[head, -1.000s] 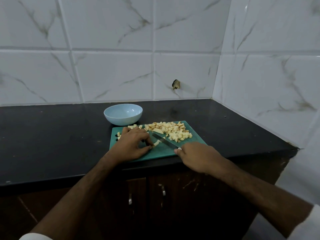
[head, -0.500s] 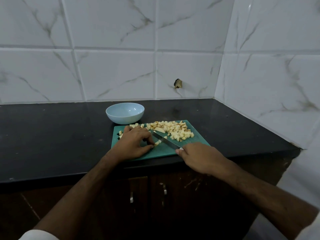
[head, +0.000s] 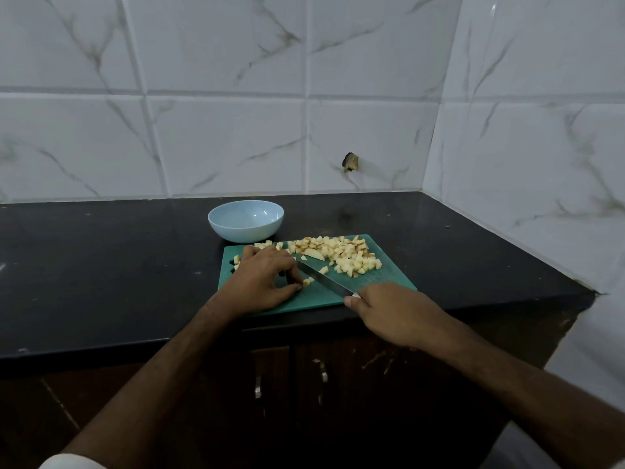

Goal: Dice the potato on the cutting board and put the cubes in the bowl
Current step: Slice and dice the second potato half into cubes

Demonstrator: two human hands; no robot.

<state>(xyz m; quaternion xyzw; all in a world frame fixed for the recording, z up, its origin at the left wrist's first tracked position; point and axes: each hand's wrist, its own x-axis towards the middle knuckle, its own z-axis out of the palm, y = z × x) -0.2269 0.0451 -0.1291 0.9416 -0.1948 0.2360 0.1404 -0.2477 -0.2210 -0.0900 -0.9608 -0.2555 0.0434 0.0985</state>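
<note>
I see a pale blue bowl (head: 246, 221) on the black counter (head: 101, 265) just behind the green cutting board (head: 385, 275), beneath marble-look wall tiles (head: 220, 137). A heap of potato cubes (head: 338, 255) covers the board's far half. My left hand (head: 262, 280) pinches a small potato piece (head: 307, 282) near the board's middle. My right hand (head: 392, 309) grips the knife (head: 324, 277), its blade running diagonally from near right to far left, tip hidden beside my left fingers.
</note>
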